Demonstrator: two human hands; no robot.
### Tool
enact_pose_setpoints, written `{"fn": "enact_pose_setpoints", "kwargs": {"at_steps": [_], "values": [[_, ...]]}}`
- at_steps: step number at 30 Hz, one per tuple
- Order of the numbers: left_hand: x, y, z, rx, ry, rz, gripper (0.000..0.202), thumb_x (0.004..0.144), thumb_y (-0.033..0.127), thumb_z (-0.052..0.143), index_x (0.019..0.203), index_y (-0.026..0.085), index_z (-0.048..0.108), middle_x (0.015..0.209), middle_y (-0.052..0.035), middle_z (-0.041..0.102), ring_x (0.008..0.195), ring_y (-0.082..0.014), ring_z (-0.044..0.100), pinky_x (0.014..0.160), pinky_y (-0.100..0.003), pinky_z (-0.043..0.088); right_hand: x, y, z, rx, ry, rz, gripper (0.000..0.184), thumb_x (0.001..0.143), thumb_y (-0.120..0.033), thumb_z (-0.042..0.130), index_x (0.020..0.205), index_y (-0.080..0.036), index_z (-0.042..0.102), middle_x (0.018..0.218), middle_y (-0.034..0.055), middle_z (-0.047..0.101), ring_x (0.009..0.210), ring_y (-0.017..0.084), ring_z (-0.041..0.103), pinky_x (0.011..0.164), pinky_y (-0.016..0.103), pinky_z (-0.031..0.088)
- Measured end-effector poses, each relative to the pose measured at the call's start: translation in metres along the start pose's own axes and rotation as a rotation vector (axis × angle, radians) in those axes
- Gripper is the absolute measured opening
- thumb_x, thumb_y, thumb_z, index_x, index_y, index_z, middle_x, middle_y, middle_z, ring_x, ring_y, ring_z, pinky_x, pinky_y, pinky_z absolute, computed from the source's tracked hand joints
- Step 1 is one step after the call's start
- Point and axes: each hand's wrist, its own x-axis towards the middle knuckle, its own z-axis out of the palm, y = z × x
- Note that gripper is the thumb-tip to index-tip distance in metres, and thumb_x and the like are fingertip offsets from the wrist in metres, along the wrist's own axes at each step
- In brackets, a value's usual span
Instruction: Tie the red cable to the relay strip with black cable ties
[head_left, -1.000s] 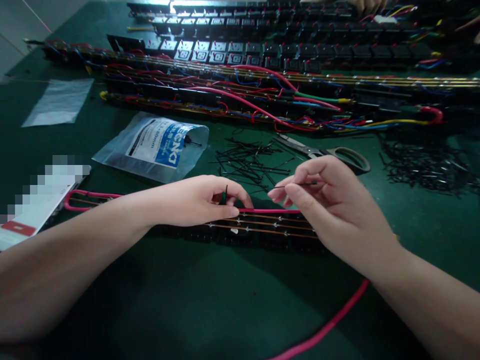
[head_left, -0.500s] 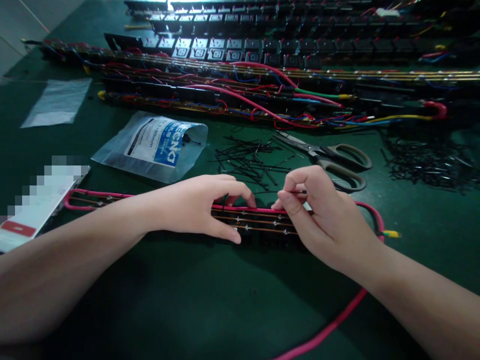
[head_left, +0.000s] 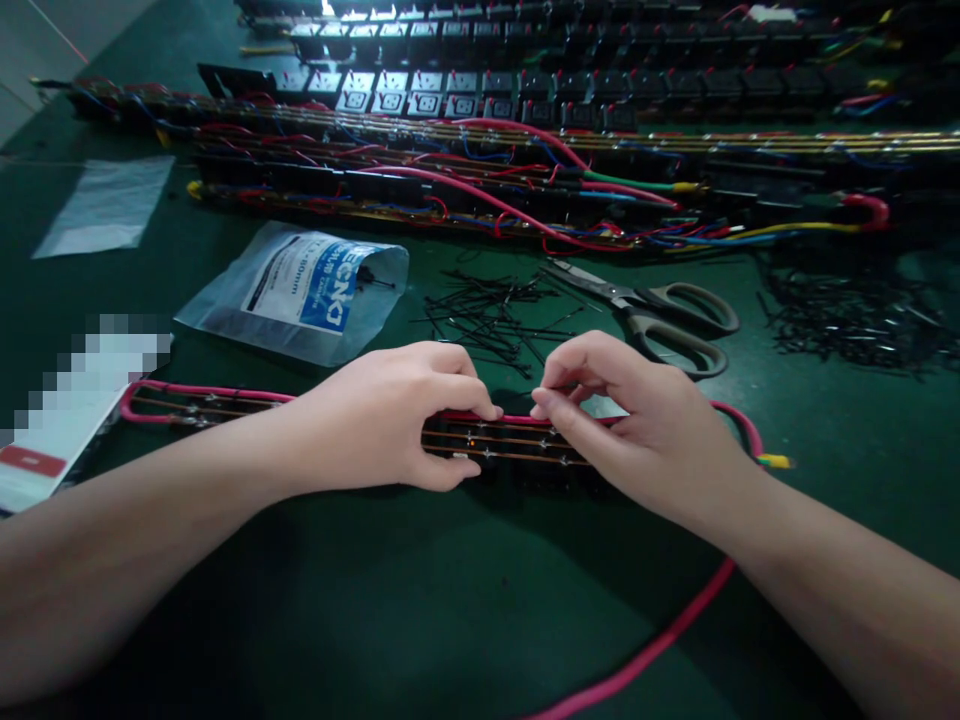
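A long black socket strip (head_left: 510,452) with copper bars and a red wire (head_left: 202,390) along its top lies across the green mat in front of me. My left hand (head_left: 382,420) rests over the strip's middle, fingers curled round it and the red wire. My right hand (head_left: 637,420) sits just to the right, its fingertips pinched together over the red wire on a thin black cable tie that barely shows. The two hands almost touch.
Loose black cable ties (head_left: 495,315) lie behind the hands, next to scissors (head_left: 660,310) and a plastic bag of ties (head_left: 307,290). Several wired socket strips (head_left: 525,170) fill the far side. A pile of cut tie ends (head_left: 855,320) is at right. A red cable (head_left: 645,650) trails toward me.
My right hand has lowered onto the strip and closed in on the left hand. The left hand has settled flatter over the strip; the upright cable tie is no longer visible there.
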Motion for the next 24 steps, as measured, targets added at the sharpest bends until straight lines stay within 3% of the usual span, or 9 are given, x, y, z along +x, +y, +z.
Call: {"fn": "enact_pose_setpoints", "kwargs": {"at_steps": [3, 5, 7, 10, 13, 18, 24], "values": [[-0.004, 0.011, 0.002, 0.197, 0.086, 0.059, 0.025, 0.082, 0.028, 0.067, 0.107, 0.022, 0.067, 0.105, -0.0048, 0.064, 0.097, -0.0215, 0.06, 0.085, -0.036, 0.049, 0.001, 0.001, -0.001, 0.016, -0.005, -0.002, 0.005, 0.091, -0.021, 0.057, 0.089, -0.023, 0.053, 0.076, -0.0018, 0.063, 0.064, 0.012, 0.062, 0.055, 0.023, 0.046], [-0.008, 0.018, 0.003, 0.291, 0.206, 0.085, 0.028, 0.084, 0.027, 0.067, 0.111, 0.02, 0.063, 0.112, -0.0073, 0.062, 0.102, -0.0243, 0.058, 0.09, -0.042, 0.049, 0.001, 0.001, -0.001, 0.014, 0.0, -0.018, 0.005, 0.091, -0.019, 0.056, 0.09, -0.022, 0.052, 0.076, -0.0022, 0.063, 0.064, 0.012, 0.063, 0.055, 0.022, 0.046], [-0.013, 0.024, 0.005, 0.326, 0.394, 0.169, 0.035, 0.084, 0.029, 0.069, 0.115, 0.02, 0.058, 0.116, -0.0082, 0.059, 0.103, -0.0232, 0.058, 0.089, -0.04, 0.05, 0.001, 0.002, -0.001, 0.012, 0.0, -0.038, 0.005, 0.092, -0.019, 0.056, 0.09, -0.022, 0.052, 0.075, -0.0027, 0.062, 0.064, 0.011, 0.063, 0.054, 0.021, 0.046], [-0.019, 0.026, 0.013, 0.307, 0.611, 0.431, 0.027, 0.084, 0.028, 0.072, 0.107, 0.021, 0.059, 0.106, -0.0039, 0.06, 0.091, -0.0164, 0.06, 0.081, -0.032, 0.052, 0.0, 0.003, -0.001, 0.023, 0.001, -0.048, 0.006, 0.092, -0.019, 0.056, 0.09, -0.022, 0.052, 0.076, -0.0031, 0.063, 0.065, 0.01, 0.063, 0.056, 0.02, 0.047], [-0.017, 0.021, 0.024, 0.402, 0.542, 0.465, 0.027, 0.086, 0.031, 0.071, 0.105, 0.018, 0.058, 0.1, -0.0049, 0.064, 0.089, -0.0182, 0.061, 0.081, -0.033, 0.054, 0.0, 0.003, 0.0, 0.035, 0.012, -0.057, 0.006, 0.093, -0.018, 0.056, 0.09, -0.021, 0.052, 0.077, -0.0034, 0.062, 0.067, 0.01, 0.064, 0.057, 0.02, 0.047], [-0.006, 0.012, 0.031, 0.342, 0.339, 0.186, 0.039, 0.088, 0.041, 0.069, 0.111, 0.013, 0.056, 0.104, -0.0093, 0.067, 0.095, -0.0204, 0.062, 0.083, -0.034, 0.053, 0.001, 0.004, 0.001, 0.028, 0.033, -0.081, 0.007, 0.091, -0.016, 0.056, 0.088, -0.02, 0.052, 0.076, -0.0034, 0.06, 0.065, 0.01, 0.061, 0.057, 0.021, 0.046], [-0.005, 0.014, 0.026, 0.335, 0.307, 0.139, 0.033, 0.087, 0.038, 0.07, 0.108, 0.015, 0.06, 0.091, -0.0039, 0.065, 0.084, -0.0185, 0.06, 0.074, -0.03, 0.048, 0.001, 0.002, -0.001, 0.002, 0.059, -0.089, 0.005, 0.09, -0.016, 0.056, 0.088, -0.02, 0.055, 0.082, -0.0004, 0.063, 0.07, 0.013, 0.061, 0.061, 0.026, 0.049]]}}
